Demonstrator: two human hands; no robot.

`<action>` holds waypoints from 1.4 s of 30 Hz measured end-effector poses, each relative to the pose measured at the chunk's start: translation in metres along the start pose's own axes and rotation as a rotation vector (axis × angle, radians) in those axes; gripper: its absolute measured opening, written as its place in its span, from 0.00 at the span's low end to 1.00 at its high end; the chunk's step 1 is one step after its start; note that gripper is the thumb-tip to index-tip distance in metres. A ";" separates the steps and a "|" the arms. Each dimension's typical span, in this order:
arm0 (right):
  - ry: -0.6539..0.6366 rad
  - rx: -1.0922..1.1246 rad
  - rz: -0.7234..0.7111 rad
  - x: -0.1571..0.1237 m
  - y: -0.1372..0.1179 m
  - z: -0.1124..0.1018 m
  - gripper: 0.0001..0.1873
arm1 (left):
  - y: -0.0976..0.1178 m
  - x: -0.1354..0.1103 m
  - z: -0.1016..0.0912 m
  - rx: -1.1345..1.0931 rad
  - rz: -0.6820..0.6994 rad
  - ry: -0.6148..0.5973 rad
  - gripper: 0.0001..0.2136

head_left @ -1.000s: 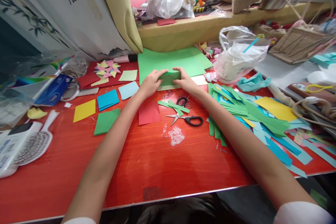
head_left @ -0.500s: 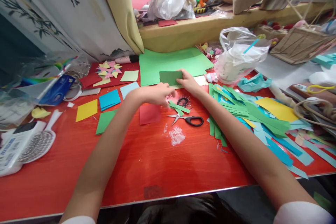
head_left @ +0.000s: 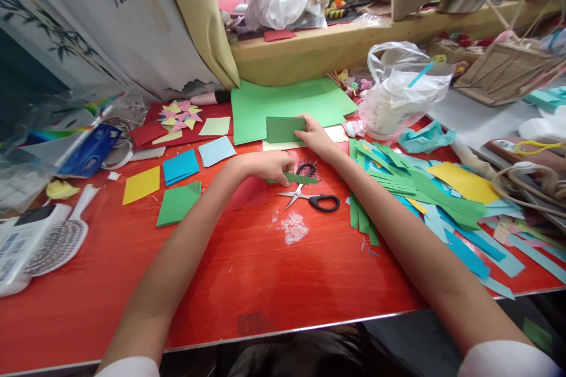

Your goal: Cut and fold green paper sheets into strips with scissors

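My right hand (head_left: pixel 315 136) grips the right end of a dark green paper rectangle (head_left: pixel 280 130), held in front of a large light green sheet (head_left: pixel 305 97). Closer to me, my left hand (head_left: pixel 270 166) is closed on green paper strips (head_left: pixel 304 179), which stick out to the right from its fingers. Below the strips lie open scissors (head_left: pixel 325 203) with black handles. Another black scissor handle (head_left: pixel 305 169) shows just behind the strips. A red paper square (head_left: pixel 247 195) lies partly under my left hand.
Paper squares in green (head_left: pixel 177 205), blue (head_left: pixel 180 168) and yellow (head_left: pixel 141 185) lie left of my left arm. Many cut strips (head_left: pixel 411 185) are heaped at right, by my right forearm. A plastic bag with a cup (head_left: pixel 389 103) stands behind them. A hairbrush (head_left: pixel 59 247) lies far left.
My left hand has lowered slightly and closed on the green strips that lay by the scissors, lifting them a little. My right hand still holds the green rectangle in nearly the same place.
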State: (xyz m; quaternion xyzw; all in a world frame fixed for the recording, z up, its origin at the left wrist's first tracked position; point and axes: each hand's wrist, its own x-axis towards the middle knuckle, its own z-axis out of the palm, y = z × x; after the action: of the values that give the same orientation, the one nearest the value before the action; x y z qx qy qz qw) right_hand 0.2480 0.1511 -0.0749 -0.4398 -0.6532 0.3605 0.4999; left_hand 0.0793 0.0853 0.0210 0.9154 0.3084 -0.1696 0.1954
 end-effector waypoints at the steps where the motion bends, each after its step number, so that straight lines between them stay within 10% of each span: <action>1: 0.000 0.001 0.001 0.000 0.000 0.000 0.18 | -0.001 0.000 0.000 -0.032 -0.019 -0.004 0.08; 13: -0.011 0.027 -0.002 -0.002 -0.006 -0.001 0.17 | -0.006 -0.001 -0.001 -0.132 0.007 0.046 0.06; 21: -0.066 0.102 0.027 -0.007 -0.014 -0.004 0.18 | -0.030 0.013 -0.003 -0.452 -0.127 0.809 0.06; 25: -0.169 0.163 0.079 -0.010 -0.016 -0.006 0.20 | -0.039 0.031 0.006 -0.511 -0.163 0.989 0.06; 42: -0.027 0.201 0.114 -0.013 -0.024 0.003 0.12 | -0.056 0.031 0.004 -0.574 -0.127 0.900 0.05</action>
State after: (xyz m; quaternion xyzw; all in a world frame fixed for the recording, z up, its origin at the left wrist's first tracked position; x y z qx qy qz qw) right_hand 0.2418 0.1309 -0.0582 -0.4191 -0.5944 0.4577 0.5114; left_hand 0.0668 0.1398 -0.0101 0.7869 0.4505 0.3190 0.2757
